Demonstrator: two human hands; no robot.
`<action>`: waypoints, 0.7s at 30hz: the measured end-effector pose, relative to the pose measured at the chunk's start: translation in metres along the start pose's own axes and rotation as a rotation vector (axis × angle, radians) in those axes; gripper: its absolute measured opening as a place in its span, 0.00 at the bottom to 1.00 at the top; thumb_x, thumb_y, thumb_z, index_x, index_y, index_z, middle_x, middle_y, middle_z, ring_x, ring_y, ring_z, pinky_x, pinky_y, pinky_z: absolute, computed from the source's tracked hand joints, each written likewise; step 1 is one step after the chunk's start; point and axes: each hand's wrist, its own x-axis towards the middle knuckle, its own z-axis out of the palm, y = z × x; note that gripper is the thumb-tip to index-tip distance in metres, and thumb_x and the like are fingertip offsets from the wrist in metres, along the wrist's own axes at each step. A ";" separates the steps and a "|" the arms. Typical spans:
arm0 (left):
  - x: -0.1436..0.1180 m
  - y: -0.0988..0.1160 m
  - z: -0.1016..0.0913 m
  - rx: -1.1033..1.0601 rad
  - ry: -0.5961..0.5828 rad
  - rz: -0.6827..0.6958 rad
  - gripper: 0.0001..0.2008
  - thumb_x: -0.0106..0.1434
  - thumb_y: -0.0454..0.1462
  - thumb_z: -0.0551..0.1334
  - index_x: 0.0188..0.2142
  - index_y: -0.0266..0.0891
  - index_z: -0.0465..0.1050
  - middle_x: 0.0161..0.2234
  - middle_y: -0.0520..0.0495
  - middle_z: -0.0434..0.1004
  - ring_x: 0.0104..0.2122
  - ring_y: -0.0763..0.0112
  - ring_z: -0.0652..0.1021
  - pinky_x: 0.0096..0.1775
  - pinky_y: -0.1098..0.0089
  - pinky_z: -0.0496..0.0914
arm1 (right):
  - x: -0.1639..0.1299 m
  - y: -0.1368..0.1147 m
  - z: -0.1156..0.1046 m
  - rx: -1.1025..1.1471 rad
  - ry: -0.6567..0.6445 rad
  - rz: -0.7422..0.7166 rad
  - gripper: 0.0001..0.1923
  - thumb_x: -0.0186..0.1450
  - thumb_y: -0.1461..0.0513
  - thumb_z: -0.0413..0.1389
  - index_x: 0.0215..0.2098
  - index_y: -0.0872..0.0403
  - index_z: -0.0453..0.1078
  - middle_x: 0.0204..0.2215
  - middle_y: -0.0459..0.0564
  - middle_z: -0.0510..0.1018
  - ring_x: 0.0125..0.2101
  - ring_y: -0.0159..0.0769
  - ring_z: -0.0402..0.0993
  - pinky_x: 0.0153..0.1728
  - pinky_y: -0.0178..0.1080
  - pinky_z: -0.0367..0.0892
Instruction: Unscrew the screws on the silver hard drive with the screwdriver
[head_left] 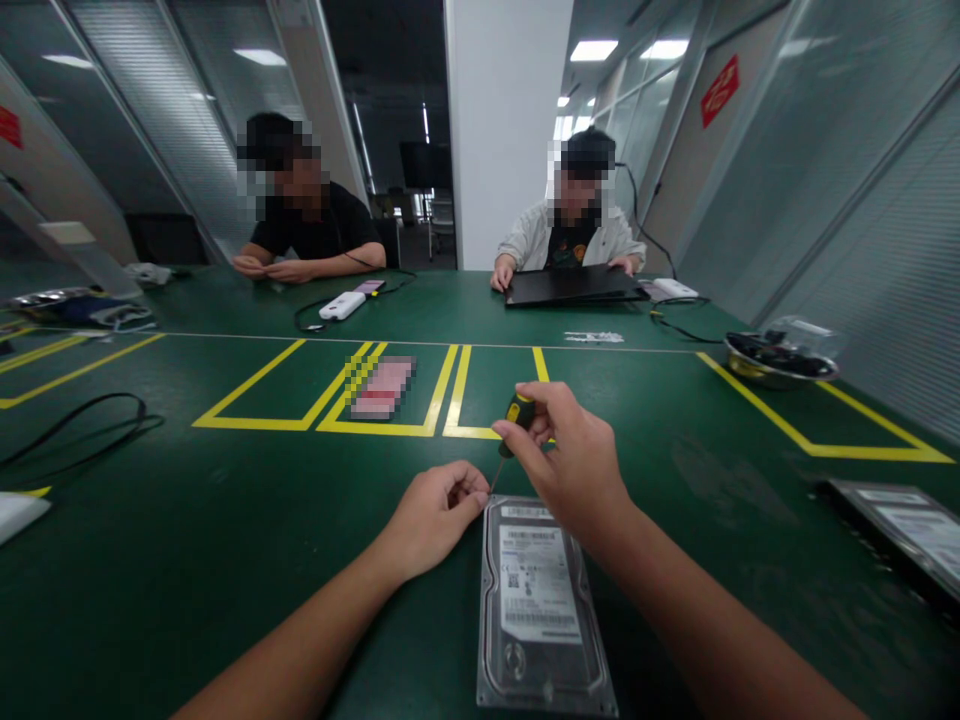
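Note:
A hard drive [536, 600] lies label up on the green table in front of me. My right hand [574, 450] is closed around the dark green and yellow handle of a screwdriver [517, 412]. Its thin shaft slants down, with the tip at the drive's far left corner. Beside that corner, the fingertips of my left hand [442, 515] are pinched together close to the screwdriver tip. Whatever they grip, if anything, is too small or hidden to make out.
Another hard drive [900, 530] lies at the right. A metal bowl [780, 365] with dark parts stands behind it. A pink phone [384, 388] lies inside yellow tape marks. Black cable [112, 400] curls at left. Two people sit opposite; one holds a black panel [577, 285].

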 end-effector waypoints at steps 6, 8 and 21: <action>-0.001 0.000 0.000 0.001 0.004 -0.008 0.06 0.63 0.37 0.59 0.33 0.37 0.72 0.29 0.50 0.75 0.29 0.69 0.73 0.31 0.72 0.64 | 0.001 -0.001 -0.001 0.006 -0.005 0.017 0.13 0.66 0.60 0.58 0.47 0.53 0.66 0.32 0.45 0.75 0.28 0.29 0.71 0.32 0.33 0.66; -0.001 0.001 0.000 0.002 0.005 -0.007 0.06 0.63 0.37 0.59 0.33 0.37 0.72 0.29 0.50 0.75 0.29 0.69 0.73 0.31 0.72 0.64 | 0.000 -0.001 0.000 0.003 -0.007 0.016 0.13 0.66 0.59 0.58 0.47 0.53 0.66 0.31 0.45 0.75 0.28 0.29 0.71 0.32 0.34 0.66; -0.001 0.000 0.001 0.016 0.008 -0.008 0.06 0.64 0.37 0.59 0.33 0.37 0.72 0.29 0.50 0.75 0.29 0.69 0.73 0.31 0.72 0.64 | -0.001 0.001 0.000 0.007 0.008 0.007 0.13 0.65 0.60 0.59 0.47 0.53 0.65 0.32 0.45 0.75 0.28 0.29 0.71 0.32 0.33 0.67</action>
